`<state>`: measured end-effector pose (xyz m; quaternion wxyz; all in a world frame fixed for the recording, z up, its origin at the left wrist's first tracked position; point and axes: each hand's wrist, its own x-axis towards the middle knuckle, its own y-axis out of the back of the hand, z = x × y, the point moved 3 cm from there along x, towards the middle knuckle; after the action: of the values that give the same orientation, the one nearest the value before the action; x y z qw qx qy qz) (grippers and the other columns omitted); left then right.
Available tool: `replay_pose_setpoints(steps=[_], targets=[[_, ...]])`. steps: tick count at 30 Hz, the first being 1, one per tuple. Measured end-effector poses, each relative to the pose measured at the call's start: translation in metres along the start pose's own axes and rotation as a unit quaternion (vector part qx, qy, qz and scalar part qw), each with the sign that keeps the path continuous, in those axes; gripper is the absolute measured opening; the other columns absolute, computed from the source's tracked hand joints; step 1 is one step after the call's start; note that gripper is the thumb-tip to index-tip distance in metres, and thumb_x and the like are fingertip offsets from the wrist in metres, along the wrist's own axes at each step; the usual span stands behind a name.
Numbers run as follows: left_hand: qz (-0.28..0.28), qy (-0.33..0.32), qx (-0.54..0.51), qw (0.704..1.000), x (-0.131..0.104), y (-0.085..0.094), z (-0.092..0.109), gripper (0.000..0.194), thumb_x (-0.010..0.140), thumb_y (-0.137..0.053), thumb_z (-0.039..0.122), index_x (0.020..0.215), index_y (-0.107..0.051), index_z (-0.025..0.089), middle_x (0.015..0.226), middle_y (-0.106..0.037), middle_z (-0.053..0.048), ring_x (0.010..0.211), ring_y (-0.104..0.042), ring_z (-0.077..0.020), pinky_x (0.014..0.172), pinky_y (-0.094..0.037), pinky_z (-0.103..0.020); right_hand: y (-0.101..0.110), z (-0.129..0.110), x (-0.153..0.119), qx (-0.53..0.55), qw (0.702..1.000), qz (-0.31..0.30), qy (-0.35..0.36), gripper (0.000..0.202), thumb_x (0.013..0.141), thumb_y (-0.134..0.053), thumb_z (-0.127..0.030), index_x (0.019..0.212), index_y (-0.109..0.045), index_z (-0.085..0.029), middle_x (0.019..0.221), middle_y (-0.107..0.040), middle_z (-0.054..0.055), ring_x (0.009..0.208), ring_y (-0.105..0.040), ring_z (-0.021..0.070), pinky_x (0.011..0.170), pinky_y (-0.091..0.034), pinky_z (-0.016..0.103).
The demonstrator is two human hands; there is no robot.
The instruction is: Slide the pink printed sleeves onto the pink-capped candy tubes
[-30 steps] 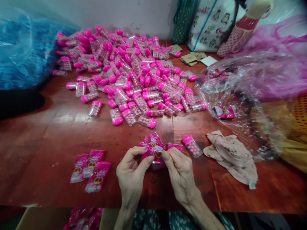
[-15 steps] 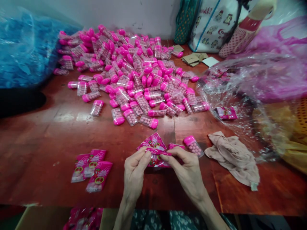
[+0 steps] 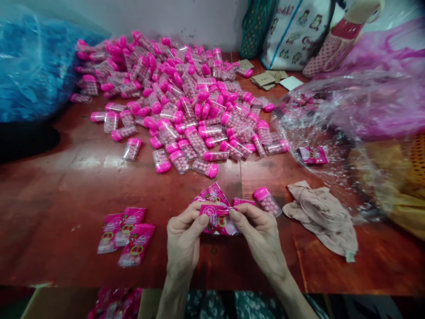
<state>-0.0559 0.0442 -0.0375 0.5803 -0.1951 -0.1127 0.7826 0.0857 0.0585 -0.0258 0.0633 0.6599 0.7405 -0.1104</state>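
Observation:
Between my two hands is a pink printed sleeve, held just above the table. My left hand pinches its left end between thumb and fingers. At its upper right edge, my right hand grips with thumb and forefinger. Behind it lie another pink sleeve and part of one more. A clear container of pink balls with a pink cap lies just beyond my right hand. To the left, three pink-sleeved packs overlap on the table.
A large heap of pink-capped containers covers the table's back. A blue plastic bag stands left. On the right are a crumpled cloth, clear plastic wrap and a pink bag. Below the front edge sits a box with pink packs.
The sleeve in my hands has turned so that more of its printed face shows. My left hand has shifted slightly left, and my right thumb has moved along the sleeve's top edge.

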Motion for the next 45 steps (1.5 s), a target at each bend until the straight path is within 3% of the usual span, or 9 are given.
replay_pose_setpoints(steps=[8, 13, 17, 22, 25, 30, 32, 37, 45], targets=[[0.047, -0.041, 0.005, 0.998, 0.000, -0.012, 0.008, 0.008, 0.070, -0.068, 0.015, 0.064, -0.073, 0.017, 0.083, -0.072, -0.005, 0.076, -0.063, -0.0172, 0.072, -0.049, -0.028, -0.009, -0.001, -0.003, -0.103, 0.991, 0.028, 0.084, 0.041, 0.091, -0.047, -0.034, 0.054, -0.038, -0.018, 0.054, -0.031, -0.006, 0.050, -0.030, 0.0080, 0.047, -0.023, 0.023], [0.160, 0.009, -0.035, 0.986, 0.001, -0.005, 0.002, 0.005, 0.062, -0.075, 0.019, 0.064, -0.073, 0.015, 0.064, -0.068, 0.000, 0.060, -0.058, -0.0097, 0.059, -0.047, -0.019, 0.005, -0.006, -0.006, -0.162, 0.974, 0.074, 0.137, 0.040, 0.095, -0.037, -0.030, 0.057, -0.044, -0.019, 0.054, -0.041, -0.003, 0.052, -0.041, 0.0110, 0.050, -0.031, 0.024], [0.241, 0.037, -0.088, 0.966, 0.004, 0.005, 0.000, 0.015, 0.054, -0.080, 0.023, 0.065, -0.073, 0.014, 0.064, -0.071, -0.001, 0.060, -0.062, -0.0102, 0.062, -0.051, -0.020, 0.046, -0.014, -0.008, -0.409, 0.856, 0.225, 0.224, 0.019, 0.087, -0.053, -0.034, 0.084, -0.060, -0.017, 0.077, -0.060, 0.006, 0.076, -0.050, 0.0210, 0.071, -0.040, 0.033], [0.216, 0.068, -0.115, 0.967, 0.009, 0.005, 0.001, 0.016, 0.055, -0.080, 0.023, 0.065, -0.072, 0.013, 0.064, -0.072, -0.001, 0.059, -0.063, -0.0097, 0.060, -0.052, -0.018, 0.074, 0.012, 0.001, -0.586, 0.767, 0.213, 0.153, 0.039, 0.090, -0.041, -0.041, 0.107, -0.059, -0.011, 0.100, -0.059, 0.018, 0.091, -0.049, 0.0313, 0.082, -0.041, 0.046], [0.197, 0.057, -0.114, 0.972, 0.008, 0.003, 0.002, 0.013, 0.059, -0.078, 0.023, 0.067, -0.073, 0.016, 0.066, -0.072, 0.000, 0.061, -0.063, -0.0099, 0.061, -0.053, -0.019, 0.072, 0.020, 0.003, -0.543, 0.802, 0.203, 0.141, 0.030, 0.088, -0.047, -0.038, 0.102, -0.059, -0.014, 0.089, -0.061, 0.014, 0.083, -0.053, 0.0285, 0.077, -0.043, 0.044], [0.173, 0.002, -0.076, 0.982, 0.005, 0.002, 0.004, 0.010, 0.061, -0.077, 0.023, 0.069, -0.073, 0.017, 0.072, -0.071, 0.000, 0.068, -0.063, -0.0111, 0.066, -0.052, -0.020, 0.059, 0.006, -0.007, -0.241, 0.949, 0.200, 0.045, 0.024, 0.081, -0.059, -0.039, 0.094, -0.058, -0.019, 0.081, -0.063, 0.005, 0.071, -0.059, 0.0195, 0.065, -0.049, 0.032], [0.157, -0.015, -0.057, 0.986, 0.004, 0.000, 0.005, 0.010, 0.063, -0.077, 0.023, 0.070, -0.074, 0.016, 0.073, -0.070, -0.001, 0.070, -0.063, -0.0114, 0.067, -0.052, -0.019, 0.046, -0.004, -0.014, -0.119, 0.983, 0.141, -0.004, 0.024, 0.079, -0.062, -0.039, 0.094, -0.057, -0.021, 0.079, -0.062, 0.002, 0.069, -0.059, 0.0168, 0.059, -0.050, 0.027], [0.126, -0.013, -0.020, 0.992, 0.003, -0.007, 0.005, 0.013, 0.065, -0.075, 0.024, 0.073, -0.074, 0.015, 0.075, -0.070, -0.002, 0.072, -0.062, -0.0127, 0.069, -0.051, -0.021, 0.021, -0.020, -0.024, -0.063, 0.992, 0.108, 0.033, 0.017, 0.079, -0.064, -0.032, 0.090, -0.059, -0.021, 0.070, -0.062, -0.002, 0.061, -0.058, 0.0111, 0.055, -0.049, 0.019], [0.131, -0.017, -0.011, 0.991, 0.003, -0.006, 0.003, 0.011, 0.065, -0.074, 0.024, 0.073, -0.075, 0.015, 0.079, -0.069, -0.003, 0.075, -0.062, -0.0143, 0.070, -0.051, -0.022, 0.026, -0.026, -0.021, -0.110, 0.988, 0.094, 0.062, 0.010, 0.075, -0.066, -0.023, 0.083, -0.061, -0.020, 0.063, -0.064, -0.002, 0.053, -0.059, 0.0103, 0.048, -0.049, 0.016]])
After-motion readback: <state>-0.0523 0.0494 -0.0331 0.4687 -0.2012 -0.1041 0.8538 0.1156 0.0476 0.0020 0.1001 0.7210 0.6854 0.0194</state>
